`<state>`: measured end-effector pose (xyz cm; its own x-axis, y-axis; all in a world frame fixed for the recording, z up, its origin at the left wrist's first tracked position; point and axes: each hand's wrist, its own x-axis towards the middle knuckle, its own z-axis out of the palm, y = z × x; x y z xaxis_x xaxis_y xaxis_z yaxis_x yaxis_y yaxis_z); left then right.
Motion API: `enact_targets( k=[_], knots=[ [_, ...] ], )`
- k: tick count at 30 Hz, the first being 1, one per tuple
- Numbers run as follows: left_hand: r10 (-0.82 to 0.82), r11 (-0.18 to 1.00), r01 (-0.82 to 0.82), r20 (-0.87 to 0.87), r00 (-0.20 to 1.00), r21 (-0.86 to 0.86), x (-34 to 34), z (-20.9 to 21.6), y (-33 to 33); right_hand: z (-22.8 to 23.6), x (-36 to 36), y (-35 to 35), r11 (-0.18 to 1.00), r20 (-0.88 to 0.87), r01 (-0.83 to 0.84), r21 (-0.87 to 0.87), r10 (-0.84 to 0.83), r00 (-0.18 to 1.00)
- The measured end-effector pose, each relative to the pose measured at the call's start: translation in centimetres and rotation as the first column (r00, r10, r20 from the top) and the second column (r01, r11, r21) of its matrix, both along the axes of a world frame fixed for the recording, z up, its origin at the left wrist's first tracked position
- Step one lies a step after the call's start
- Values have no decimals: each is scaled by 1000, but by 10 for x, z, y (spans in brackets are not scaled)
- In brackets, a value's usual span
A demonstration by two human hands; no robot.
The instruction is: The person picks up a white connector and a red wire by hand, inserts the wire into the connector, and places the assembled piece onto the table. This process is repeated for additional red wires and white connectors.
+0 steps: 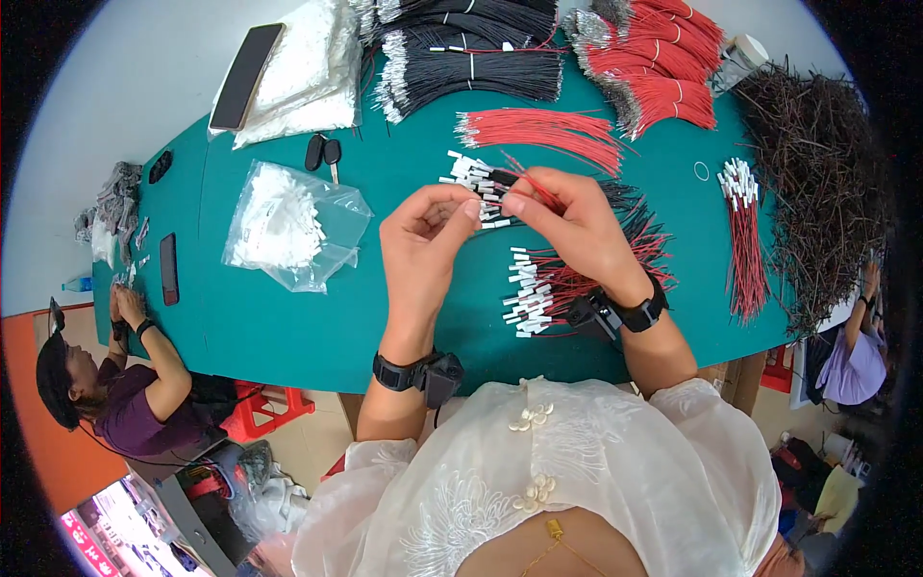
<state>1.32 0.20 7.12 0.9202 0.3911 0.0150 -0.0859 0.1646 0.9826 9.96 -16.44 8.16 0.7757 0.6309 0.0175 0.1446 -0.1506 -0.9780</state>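
One large green table [288, 337] fills the middle of the scene, and at its near side is a person in a white blouse [615, 442]. On the far right of the table lies a big heap of dark wires [812, 183]. At the far side, tied black bundles [471, 72] of wire lie to the left of tied red bundles [668, 96]. Further left are white plastic packages [308, 72], with a black phone on top [248, 77]. A clear bag [279, 226] with many small white pieces lies to the left of the hands. A group of white-ended wires [529, 298] is spread near the right forearm.

The right hand [586, 226] is closed and holds a few thin red wires [540, 189] between thumb and fingers, over the table's middle. The left hand [423, 231] is just beside, its thumb and forefinger brought narrow together; whether they grip some small piece, one cannot tell. Smaller things are the dark keys [324, 154], near the bag, and a thin white ring [702, 171], on the right.
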Motion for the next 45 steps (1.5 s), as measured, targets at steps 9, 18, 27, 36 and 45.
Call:
enact_targets(
  k=[9, 18, 27, 36, 45],
  knots=[
    [3, 1000, -2, 31, 1000, -29, 1, 0, -2, 8, -3, 1, 997, -51, 53, 57, -50, 997],
    [-12, 999, 12, -6, 1000, -40, 4, 1, -5, 8, -3, 1, 991, 25, 107, 77, -109, 994],
    [-26, 994, 27, 11, 1000, -102, 3, -3, -2, 6, -5, 7, 978, 333, 148, 149, -191, 923],
    [-21, 954, 24, 15, 1000, -297, 5, -3, -3, 12, -3, 3, 969, 210, 227, 96, -243, 947],
    [-15, 916, 12, -4, 1000, -401, 4, -12, 3, 15, -4, 2, 975, 144, 211, 62, -218, 965]
  ],
)
